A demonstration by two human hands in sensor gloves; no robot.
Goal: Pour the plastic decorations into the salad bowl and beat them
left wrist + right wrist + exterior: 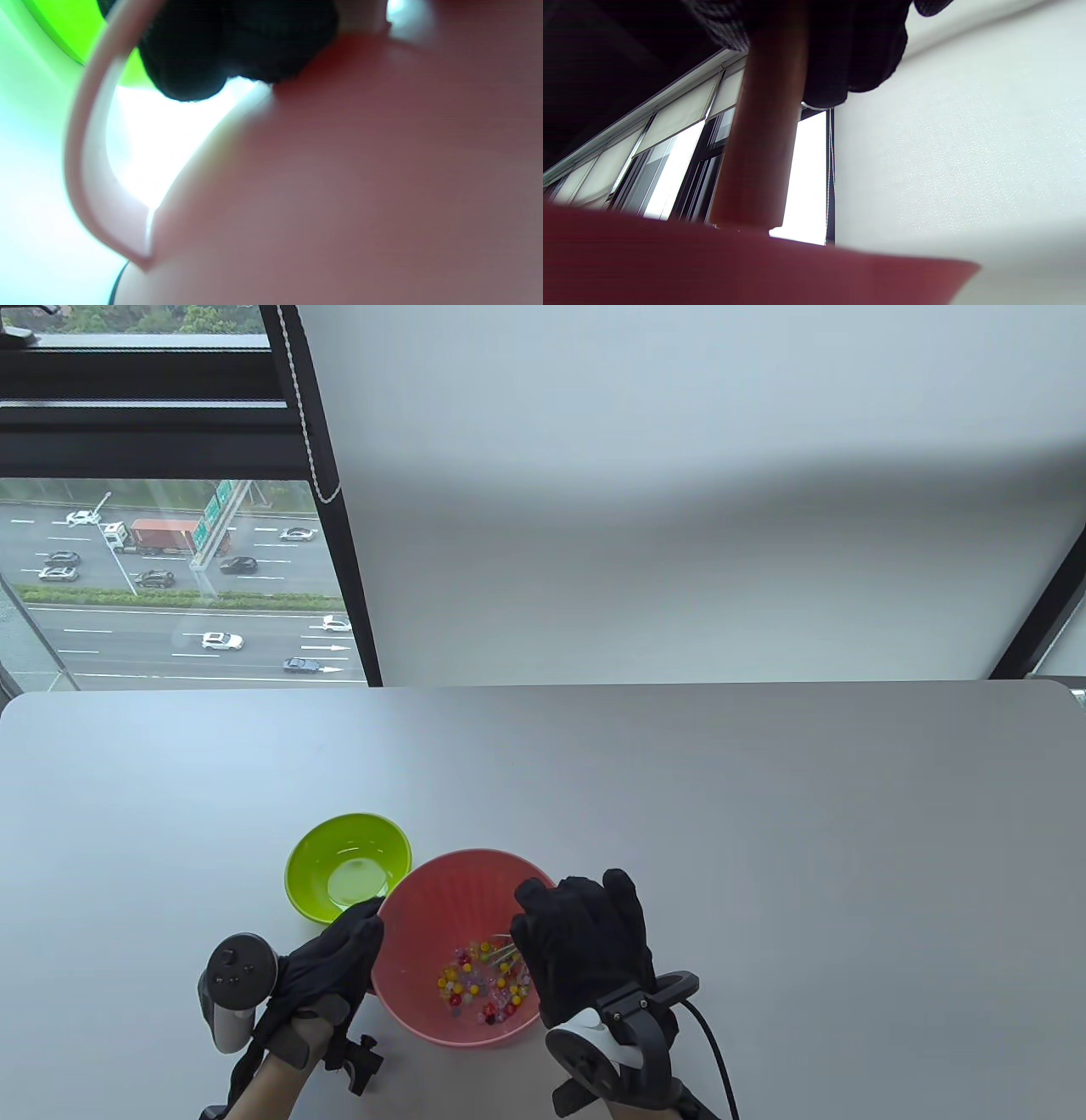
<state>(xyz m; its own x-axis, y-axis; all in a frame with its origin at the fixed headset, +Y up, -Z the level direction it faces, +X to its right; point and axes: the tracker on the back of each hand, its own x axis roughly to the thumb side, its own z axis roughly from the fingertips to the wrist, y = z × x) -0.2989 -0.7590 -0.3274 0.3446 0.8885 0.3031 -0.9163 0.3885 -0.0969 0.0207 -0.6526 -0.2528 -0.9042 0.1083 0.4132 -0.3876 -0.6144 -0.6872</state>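
Right hand (585,950) is already in the pink salad bowl (424,891), so pouring looks done and beating is what's left.

Its fingers are curled round a reddish handle (759,140), wires poking into the plastic decorations (484,980) at the bowl's bottom. Left hand (331,959) grips the bowl's rim, near the tabletop's front edge. Green bowl (318,857) just beside it looks emptied.

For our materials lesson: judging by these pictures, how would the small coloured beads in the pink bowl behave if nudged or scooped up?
The beads look round and glossy, so they would probably roll and slip. They seem small and plastic, so likely light and apt to scatter. The pink bowl has sloping walls and should funnel them back; the left hand at its rim may help steady it.
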